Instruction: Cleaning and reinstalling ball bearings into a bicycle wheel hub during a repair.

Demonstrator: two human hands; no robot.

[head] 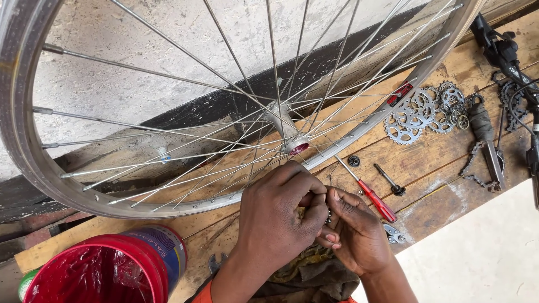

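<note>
left hand [278, 216] curled, right hand [353, 230] pinching, fingertips meeting

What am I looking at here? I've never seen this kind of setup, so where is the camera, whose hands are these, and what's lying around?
There is no machine: a person works with two bare hands, and the single picture comes from a camera on their head, looking down. The left hand and right hand meet just below the hub of a bicycle wheel that stands tilted on a wooden bench. Together they pinch a small ring of bearing balls; a dirty rag lies under them. On the bench lie a red screwdriver, a small dark bolt, a black washer, a pile of sprockets and a chain. A red tub sits at lower left.
</note>
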